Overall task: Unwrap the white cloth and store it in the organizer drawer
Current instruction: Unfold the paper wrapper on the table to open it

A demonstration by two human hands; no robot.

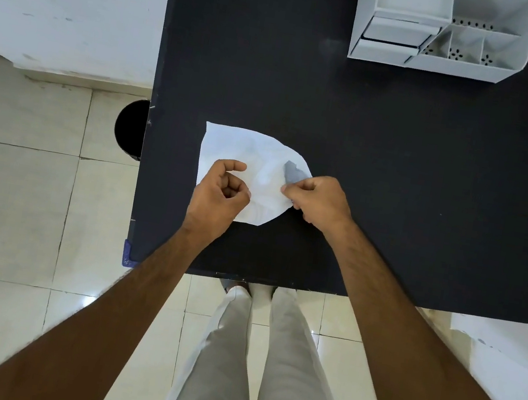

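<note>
Clearly the white cloth lies between both hands; the right hand pinches its right edge, the left hand rests loosely curled, the organizer drawer far beyond.

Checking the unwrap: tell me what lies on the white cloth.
On the white cloth: left hand, loosely curled; right hand pinching its edge beside a grey patch. Cloth beneath the hands is hidden.

The cloth is white with one small grey patch; the worktop is plain black. The organizer is white, its compartment floors pierced with flower-shaped dot patterns.
</note>
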